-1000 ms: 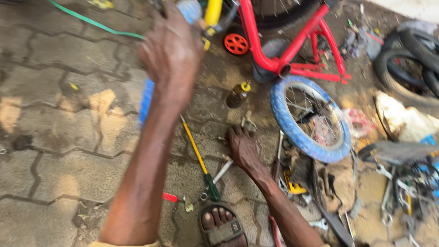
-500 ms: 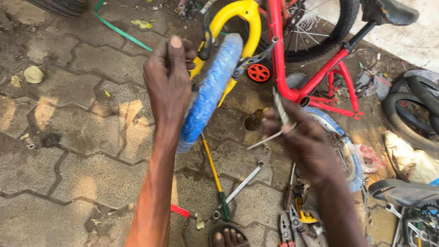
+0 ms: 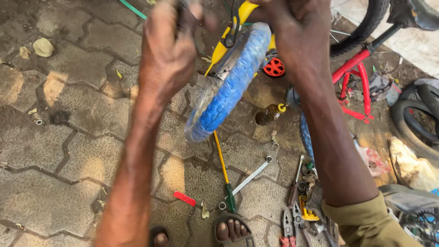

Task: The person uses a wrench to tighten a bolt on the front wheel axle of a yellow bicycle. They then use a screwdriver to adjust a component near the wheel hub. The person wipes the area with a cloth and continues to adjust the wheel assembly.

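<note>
A small bicycle wheel with a blue tyre (image 3: pixel 233 87) stands upright in a yellow fork (image 3: pixel 227 41), partly wrapped in clear plastic. My left hand (image 3: pixel 169 50) is on the wheel's left, its fingers closed around a dark part near the top edge of the view. My right hand (image 3: pixel 292 36) is closed at the top of the fork, on the wheel's right. What its fingers hold is hidden. The red bicycle frame (image 3: pixel 361 73) runs off behind to the right.
On the paving lie a yellow-shafted screwdriver (image 3: pixel 222 164), a spanner (image 3: pixel 250 175), a small bottle (image 3: pixel 270 114), a red strip (image 3: pixel 184 198) and pliers (image 3: pixel 288 224). A second blue wheel (image 3: pixel 305 137) and black tyres (image 3: pixel 418 121) lie right. Sandalled feet (image 3: pixel 228 228) are below.
My right hand has risen from the tools on the ground, carrying a thin metal tool, up to the fork. The blue wheel now sits closer and between both hands.
</note>
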